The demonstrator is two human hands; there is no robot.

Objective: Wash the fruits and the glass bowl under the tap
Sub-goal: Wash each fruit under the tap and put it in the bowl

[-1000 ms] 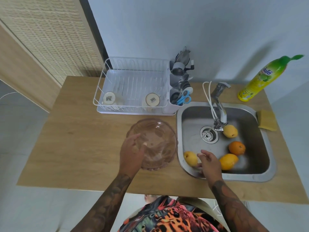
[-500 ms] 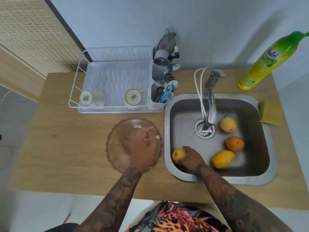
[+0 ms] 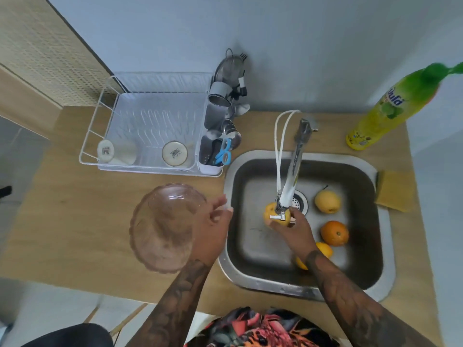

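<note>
The small yellow round fruit (image 3: 276,216) has risen from the steel sink's (image 3: 250,279) floor to just under the chrome tap spout (image 3: 288,194), right hand (image 3: 298,229) fingers curled around it; rinsing can begin. The left hand (image 3: 213,229), fingers loosely spread, has left the pink glass bowl (image 3: 162,226) on the counter.

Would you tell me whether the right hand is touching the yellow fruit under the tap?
Touching: the head view shows the right hand gripping the yellow fruit.

Pinkish glass bowl (image 3: 164,227) upright on counter left of sink, my left hand (image 3: 213,230) at its right rim. Yellow pear (image 3: 274,216) in my right hand (image 3: 295,230) under tap (image 3: 292,181). In basin: second pear (image 3: 327,201), orange (image 3: 334,233), lemon (image 3: 324,250) partly behind my forearm.
</note>
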